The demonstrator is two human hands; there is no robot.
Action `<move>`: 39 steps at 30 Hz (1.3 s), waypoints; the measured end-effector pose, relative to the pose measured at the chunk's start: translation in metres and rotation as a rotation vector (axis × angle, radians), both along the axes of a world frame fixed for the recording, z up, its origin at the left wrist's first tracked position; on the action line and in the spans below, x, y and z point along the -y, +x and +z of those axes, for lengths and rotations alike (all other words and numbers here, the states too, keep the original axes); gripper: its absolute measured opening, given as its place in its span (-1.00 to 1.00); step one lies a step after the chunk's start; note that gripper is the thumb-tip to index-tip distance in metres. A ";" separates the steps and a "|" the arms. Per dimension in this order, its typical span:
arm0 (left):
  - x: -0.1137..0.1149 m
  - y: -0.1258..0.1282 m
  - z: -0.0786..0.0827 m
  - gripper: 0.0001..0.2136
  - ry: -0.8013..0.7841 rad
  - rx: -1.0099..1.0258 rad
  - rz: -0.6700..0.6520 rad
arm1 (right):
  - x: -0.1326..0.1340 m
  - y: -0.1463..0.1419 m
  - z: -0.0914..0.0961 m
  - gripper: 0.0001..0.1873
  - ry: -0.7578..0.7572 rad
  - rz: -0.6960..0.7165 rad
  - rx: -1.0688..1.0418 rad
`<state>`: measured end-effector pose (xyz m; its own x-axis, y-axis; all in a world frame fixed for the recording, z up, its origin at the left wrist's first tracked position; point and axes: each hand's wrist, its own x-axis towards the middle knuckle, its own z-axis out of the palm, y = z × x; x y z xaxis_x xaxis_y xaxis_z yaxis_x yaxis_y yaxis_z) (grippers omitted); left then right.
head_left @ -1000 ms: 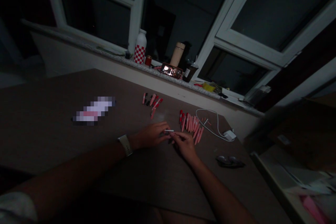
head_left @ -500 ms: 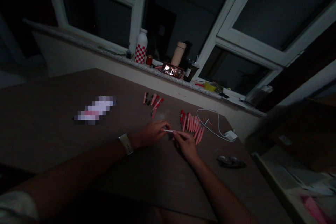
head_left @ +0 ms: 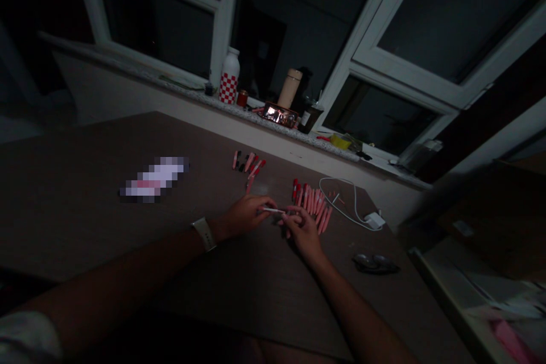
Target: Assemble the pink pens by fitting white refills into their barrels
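Observation:
In the dim head view, a thin white stick (head_left: 273, 210) spans the gap between my hands. My left hand (head_left: 249, 211), wearing a pale wristband, pinches its left end. At the stick's right end are the bent fingers of my right hand (head_left: 302, 231), closed around it; its tip is hidden there. Just beyond my right hand lies a row of pink and red pens (head_left: 313, 199) side by side. A smaller scattered group of pink, red and dark pen parts (head_left: 249, 164) rests beyond my left hand.
A white cable with a charger (head_left: 375, 220) and eyeglasses (head_left: 375, 263) lie on the brown table (head_left: 205, 307) to the right. A blurred-out pale object (head_left: 156, 179) lies left. On the windowsill stand a checkered bottle (head_left: 229, 77), a beige flask (head_left: 290, 88) and a dark cup (head_left: 310, 116).
My right hand's fingers have shifted, with the index finger lifting and bending near the stick's end. The stick has moved up very slightly. My left hand stays nearly still.

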<state>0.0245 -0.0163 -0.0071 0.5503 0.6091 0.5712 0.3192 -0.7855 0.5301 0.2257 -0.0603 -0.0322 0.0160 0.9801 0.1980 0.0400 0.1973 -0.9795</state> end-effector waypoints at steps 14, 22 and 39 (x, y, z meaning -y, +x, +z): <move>0.003 0.000 0.000 -0.88 -0.021 -0.009 -0.020 | 0.000 0.001 -0.002 -0.65 0.003 0.015 0.022; 0.003 0.000 0.000 -0.86 -0.024 -0.059 -0.066 | 0.003 -0.002 0.002 -0.66 -0.017 0.020 0.015; 0.003 -0.001 0.000 -0.86 0.010 -0.072 -0.120 | 0.007 0.002 0.001 -0.68 0.097 -0.003 0.306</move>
